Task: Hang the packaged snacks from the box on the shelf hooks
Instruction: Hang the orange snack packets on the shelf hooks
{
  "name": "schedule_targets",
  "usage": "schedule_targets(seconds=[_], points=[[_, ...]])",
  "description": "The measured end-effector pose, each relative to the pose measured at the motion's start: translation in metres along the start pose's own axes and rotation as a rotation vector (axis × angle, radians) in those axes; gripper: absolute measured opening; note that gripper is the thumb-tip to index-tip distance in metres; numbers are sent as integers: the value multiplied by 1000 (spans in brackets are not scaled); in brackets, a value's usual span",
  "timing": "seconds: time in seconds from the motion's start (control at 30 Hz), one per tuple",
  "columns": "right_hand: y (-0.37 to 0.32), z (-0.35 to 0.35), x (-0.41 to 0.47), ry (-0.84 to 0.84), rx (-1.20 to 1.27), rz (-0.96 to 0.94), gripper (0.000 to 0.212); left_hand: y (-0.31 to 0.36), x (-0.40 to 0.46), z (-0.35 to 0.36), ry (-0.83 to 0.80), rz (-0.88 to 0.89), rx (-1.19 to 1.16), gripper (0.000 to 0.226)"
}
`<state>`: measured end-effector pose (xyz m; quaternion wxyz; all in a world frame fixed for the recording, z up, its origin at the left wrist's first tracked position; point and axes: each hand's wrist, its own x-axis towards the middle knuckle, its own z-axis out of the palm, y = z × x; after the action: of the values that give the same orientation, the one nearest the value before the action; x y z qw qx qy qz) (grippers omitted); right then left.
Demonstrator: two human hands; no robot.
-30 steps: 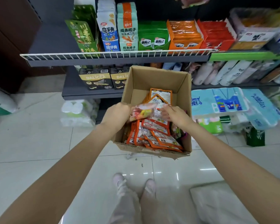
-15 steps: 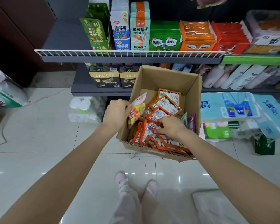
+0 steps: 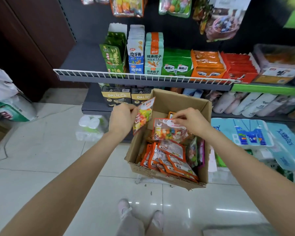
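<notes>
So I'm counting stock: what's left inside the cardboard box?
Inside the cardboard box: a pile of orange-edged packets, and some colourful packets upright along its right wall. The right hand lifts a clear candy packet above them. Anything beneath is hidden.

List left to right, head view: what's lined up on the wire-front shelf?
Green box → blue-white packs → teal-orange packs → green tray → orange tray → red packs.

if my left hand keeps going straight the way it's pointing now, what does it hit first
Probably the black DALICCA boxes on the low shelf, just beyond the left hand and its candy packet; depth is unclear.
</notes>
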<state>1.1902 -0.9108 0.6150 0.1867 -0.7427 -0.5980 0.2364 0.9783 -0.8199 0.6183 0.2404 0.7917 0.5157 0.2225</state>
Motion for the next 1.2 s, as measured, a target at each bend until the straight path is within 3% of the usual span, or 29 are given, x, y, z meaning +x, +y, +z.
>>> schedule_targets(seconds=[0.2,0.53,0.7,0.9,1.2], points=[[-71,-52,31,171,78,-156,10,26,39,-64,225,37,-157,22],[-184,-84,152,457,-7,-263,10,-5,152,-186,489,103,-133,21],[-241,-81,216,545,-36,-275,15,-45,215,-226,504,109,-101,21],[-295,-68,291,626,157,-288,13,-84,264,-253,473,65,-106,22],[-313,-56,344,728,285,-186,16,-106,294,-268,473,50,-111,23]])
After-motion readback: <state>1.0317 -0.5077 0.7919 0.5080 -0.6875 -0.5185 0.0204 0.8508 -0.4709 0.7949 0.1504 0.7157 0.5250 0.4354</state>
